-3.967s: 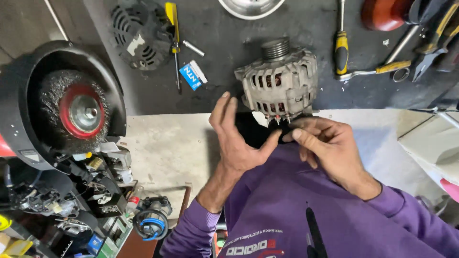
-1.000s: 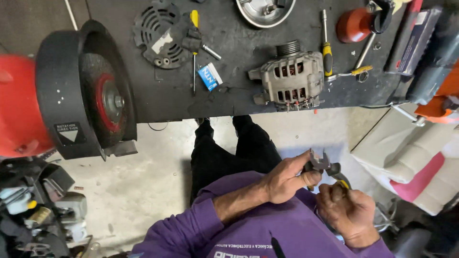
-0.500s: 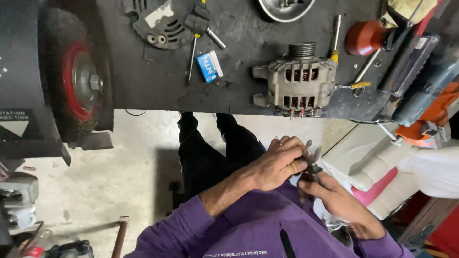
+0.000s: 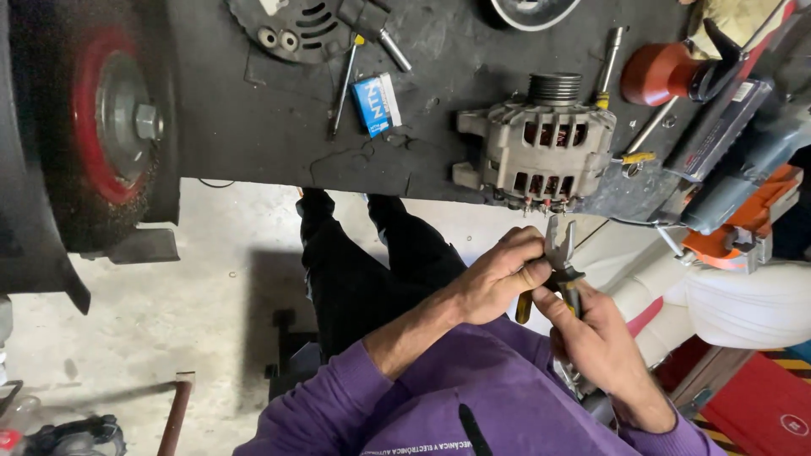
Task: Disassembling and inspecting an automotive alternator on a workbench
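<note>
pliers [image 4: 559,253] now nearer the alternator [image 4: 541,152]

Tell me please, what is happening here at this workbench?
A person in a purple sweater holds metal pliers with yellow handles in both hands, just below the edge of the dark workbench. The left hand grips around the pliers near the head, and the right hand holds from below. A grey metal alternator sits on the bench just above them, untouched.

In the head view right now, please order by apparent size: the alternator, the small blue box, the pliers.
1. Alternator, clearly largest.
2. Pliers, partly hidden by both hands and nearer the camera, so unsure.
3. Small blue box.
</note>
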